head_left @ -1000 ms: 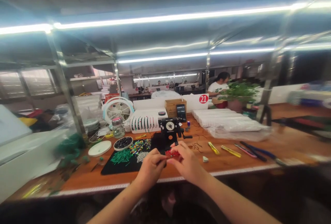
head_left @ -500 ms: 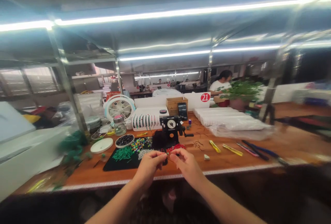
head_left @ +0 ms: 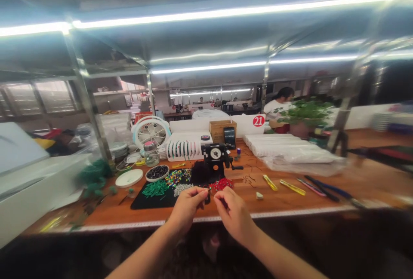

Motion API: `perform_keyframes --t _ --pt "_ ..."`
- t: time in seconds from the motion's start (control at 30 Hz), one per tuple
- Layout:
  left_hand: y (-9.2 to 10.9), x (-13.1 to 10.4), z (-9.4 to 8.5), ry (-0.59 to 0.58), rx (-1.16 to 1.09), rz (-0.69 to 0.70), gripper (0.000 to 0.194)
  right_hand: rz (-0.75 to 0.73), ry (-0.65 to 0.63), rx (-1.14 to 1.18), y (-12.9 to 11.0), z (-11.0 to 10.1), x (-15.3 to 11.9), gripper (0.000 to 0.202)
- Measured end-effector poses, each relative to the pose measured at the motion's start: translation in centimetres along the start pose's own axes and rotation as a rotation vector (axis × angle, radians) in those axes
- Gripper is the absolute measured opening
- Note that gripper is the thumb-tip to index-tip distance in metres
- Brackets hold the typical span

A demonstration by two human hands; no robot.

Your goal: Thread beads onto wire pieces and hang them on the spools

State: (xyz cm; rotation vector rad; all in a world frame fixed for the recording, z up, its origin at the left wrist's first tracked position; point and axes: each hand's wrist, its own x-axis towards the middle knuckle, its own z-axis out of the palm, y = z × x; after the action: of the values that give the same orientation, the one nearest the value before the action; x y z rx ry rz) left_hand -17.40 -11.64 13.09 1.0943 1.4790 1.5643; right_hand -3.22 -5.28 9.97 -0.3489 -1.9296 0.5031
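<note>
Above the table's front edge, my left hand is closed in a pinch on something too small to name. My right hand is also pinched, a short gap to the right of the left one; what its fingertips hold cannot be made out. Behind them a black mat bears green pieces, silver beads and multicoloured beads. A pile of red beads lies just beyond my right hand. The black machine with a dial and crank stands behind the piles.
A bowl of black beads, a white lid and a fan are at the left. Yellow-handled tools, pliers and wrapped white rolls lie at the right. A person sits beyond.
My right hand's fingers have curled in more, and the gap between the hands' fingertips is slightly wider. The view has shifted a little, moving the table items rightward.
</note>
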Motion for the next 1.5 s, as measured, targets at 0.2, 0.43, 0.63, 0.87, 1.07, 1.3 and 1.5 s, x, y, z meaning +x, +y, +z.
perform_keyframes --t 0.2,0.43,0.63,0.87,1.07,1.3,1.5 --pt "1.0 -0.4 -0.2 -0.029 0.277 0.164 0.015 -0.285 -0.027 -0.176 -0.2 -0.3 0.9 0.024" --pt "1.1 -0.5 -0.2 -0.037 0.679 0.515 0.020 -0.131 -0.025 -0.067 -0.1 0.2 2.2 0.023" --pt "0.8 -0.2 -0.5 -0.071 0.500 0.296 0.023 0.086 0.012 0.204 0.5 0.3 2.6 0.022" --pt "0.7 0.1 -0.5 -0.086 0.485 0.231 0.025 0.322 -0.257 0.375 1.1 -0.5 3.8 0.016" --pt "0.1 0.2 -0.1 -0.038 0.603 0.337 0.019 0.373 -0.210 0.311 1.2 0.3 3.4 0.016" --pt "-1.2 -0.3 0.4 0.000 0.986 0.663 0.025 0.467 -0.081 0.159 1.4 2.0 2.8 0.010" --pt "-1.9 0.3 -0.8 -0.014 1.200 0.874 0.025 0.531 -0.170 0.248 1.8 1.4 3.8 0.011"
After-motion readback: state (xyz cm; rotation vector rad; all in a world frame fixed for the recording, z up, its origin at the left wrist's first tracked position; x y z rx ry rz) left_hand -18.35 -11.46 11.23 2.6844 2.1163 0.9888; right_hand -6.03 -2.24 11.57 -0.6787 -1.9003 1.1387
